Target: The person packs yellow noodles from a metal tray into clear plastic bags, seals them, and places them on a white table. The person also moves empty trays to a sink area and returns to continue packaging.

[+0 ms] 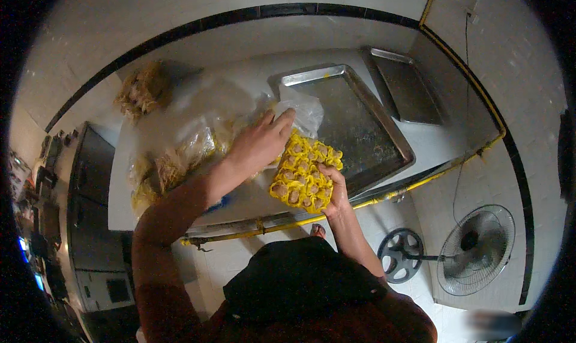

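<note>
My right hand (337,190) holds a block of shumai dumplings (300,178) with yellow ruffled wrappers and pale brown filling, packed side by side. The thumb lies over its right edge; the other fingers are hidden underneath. Above the block's upper left corner, my left hand (264,140) is closed with bent fingers on a clear plastic bag (305,112), which hangs crumpled over the near left part of a large metal tray (375,112). Left of that hand, several plastic bags of yellowish food (186,157) lie on the white table (123,190).
Another metal tray (408,88) lies at the back right. A brown bundle (143,91) stands at the far left. A yellow pipe (384,197) runs along the table's front edge. On the floor to the right is a standing fan (477,250); a dark cabinet (93,181) is on the left.
</note>
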A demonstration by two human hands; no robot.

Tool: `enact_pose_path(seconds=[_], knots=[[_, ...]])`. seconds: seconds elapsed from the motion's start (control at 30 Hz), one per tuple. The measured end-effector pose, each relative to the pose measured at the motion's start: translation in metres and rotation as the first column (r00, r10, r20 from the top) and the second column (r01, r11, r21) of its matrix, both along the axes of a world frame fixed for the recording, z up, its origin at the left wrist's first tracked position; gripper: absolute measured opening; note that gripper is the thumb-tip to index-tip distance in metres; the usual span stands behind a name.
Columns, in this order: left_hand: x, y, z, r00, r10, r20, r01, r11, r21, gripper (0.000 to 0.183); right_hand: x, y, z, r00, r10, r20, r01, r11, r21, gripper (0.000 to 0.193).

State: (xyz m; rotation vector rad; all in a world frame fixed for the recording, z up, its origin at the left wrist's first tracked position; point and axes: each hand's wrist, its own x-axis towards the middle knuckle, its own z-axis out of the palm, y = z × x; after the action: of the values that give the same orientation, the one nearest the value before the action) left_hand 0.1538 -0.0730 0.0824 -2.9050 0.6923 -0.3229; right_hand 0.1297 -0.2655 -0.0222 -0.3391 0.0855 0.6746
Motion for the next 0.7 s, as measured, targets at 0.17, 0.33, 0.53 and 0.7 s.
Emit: enact_pose_path(seconds=[0.17, 0.33, 0.53, 0.7], knots=[[-0.018, 0.009, -0.010, 0.972, -0.234, 0.002, 0.228, 0.943, -0.241, 0.047, 0.001, 0.004, 0.004, 0.998, 0.044, -0.034, -0.043, 0.999, 0.031, 0.049], [-0.052, 0.038, -0.035, 0.971, -0.181, 0.157, 0.224, 0.917, -0.330, 0.045, 0.002, 0.026, 0.003, 0.990, -0.123, -0.063, 0.127, 0.990, 0.056, 0.048], [-0.071, 0.028, -0.081, 0.970, 0.238, -0.048, -0.188, 0.607, -0.772, 0.026, -0.010, 0.037, -0.013, 0.950, -0.313, 0.023, 0.314, 0.948, -0.050, 0.048], [-0.098, -0.001, -0.111, 0.989, 0.134, -0.065, -0.110, 0.372, -0.922, 0.018, -0.020, 0.044, -0.016, 0.909, -0.416, 0.023, 0.415, 0.899, -0.144, 0.039]])
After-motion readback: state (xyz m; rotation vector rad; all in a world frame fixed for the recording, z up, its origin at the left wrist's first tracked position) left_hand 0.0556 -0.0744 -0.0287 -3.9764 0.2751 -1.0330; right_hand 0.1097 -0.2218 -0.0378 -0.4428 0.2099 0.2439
